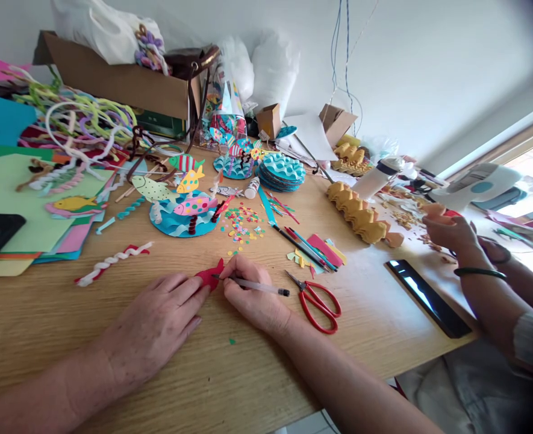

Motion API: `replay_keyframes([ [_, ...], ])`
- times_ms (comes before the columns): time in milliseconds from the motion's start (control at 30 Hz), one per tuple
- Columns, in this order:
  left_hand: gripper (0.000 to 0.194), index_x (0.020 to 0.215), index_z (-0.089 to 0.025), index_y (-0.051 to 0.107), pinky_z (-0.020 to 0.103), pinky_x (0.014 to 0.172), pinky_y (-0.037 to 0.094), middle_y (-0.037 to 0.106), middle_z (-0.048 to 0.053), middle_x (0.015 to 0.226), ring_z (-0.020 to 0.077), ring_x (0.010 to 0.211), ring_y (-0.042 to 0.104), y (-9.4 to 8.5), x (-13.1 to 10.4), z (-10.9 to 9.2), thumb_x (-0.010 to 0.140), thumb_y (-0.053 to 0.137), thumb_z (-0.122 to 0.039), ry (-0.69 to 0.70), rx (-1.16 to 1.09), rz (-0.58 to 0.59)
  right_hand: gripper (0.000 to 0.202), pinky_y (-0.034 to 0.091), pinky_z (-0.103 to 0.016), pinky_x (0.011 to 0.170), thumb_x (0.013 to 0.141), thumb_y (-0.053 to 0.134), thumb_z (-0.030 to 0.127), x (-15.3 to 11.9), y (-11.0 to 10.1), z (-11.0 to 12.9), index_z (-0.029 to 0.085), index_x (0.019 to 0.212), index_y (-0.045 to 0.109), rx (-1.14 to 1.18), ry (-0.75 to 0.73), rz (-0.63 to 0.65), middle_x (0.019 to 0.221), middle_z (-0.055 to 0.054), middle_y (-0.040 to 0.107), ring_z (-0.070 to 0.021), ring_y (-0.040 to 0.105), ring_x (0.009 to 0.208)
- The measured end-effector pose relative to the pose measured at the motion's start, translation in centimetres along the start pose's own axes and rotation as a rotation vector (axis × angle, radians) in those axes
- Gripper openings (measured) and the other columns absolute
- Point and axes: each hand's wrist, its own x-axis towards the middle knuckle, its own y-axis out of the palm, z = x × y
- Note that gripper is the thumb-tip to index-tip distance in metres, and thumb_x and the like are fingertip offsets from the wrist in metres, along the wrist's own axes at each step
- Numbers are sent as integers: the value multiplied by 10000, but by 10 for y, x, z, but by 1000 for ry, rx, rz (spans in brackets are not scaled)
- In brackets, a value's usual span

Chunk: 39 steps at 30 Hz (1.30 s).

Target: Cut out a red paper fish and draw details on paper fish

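Observation:
My left hand [162, 313] lies with its fingers outstretched on the table, the fingertips over the left part of a small red paper fish [212, 277]. In my right hand [255, 292] is a slim pen [261, 286] with a clear barrel and black end, gripped between thumb and fingers. Its tip touches the fish near the tail. Red-handled scissors [315, 300] rest just right of this hand, blades slightly apart. Left of the fish is a twisted white and red pipe cleaner [112, 263]. Colored pencils [305, 248] and paper scraps [300, 259] lie beyond the scissors.
A blue paper base with paper fish [185, 220] stands ahead, beside scattered confetti [243, 223]. Coloured paper sheets [22, 193] and pipe cleaners [85, 114] are piled at left. At right are a black phone-like slab [429, 298], an egg carton [356, 212] and another person's hands [456, 232].

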Motion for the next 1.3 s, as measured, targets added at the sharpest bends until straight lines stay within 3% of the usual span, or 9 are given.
replay_keyframes([
  [1300, 338, 1195, -199, 633, 399, 876, 479, 657, 77, 1104, 252, 1011, 560, -2, -1, -1, 908, 457, -172, -49, -22, 29, 90, 347, -206, 518, 662, 480, 125, 0, -3, -2, 206, 672, 519, 11, -13, -10, 575, 53, 474, -117, 448, 561],
])
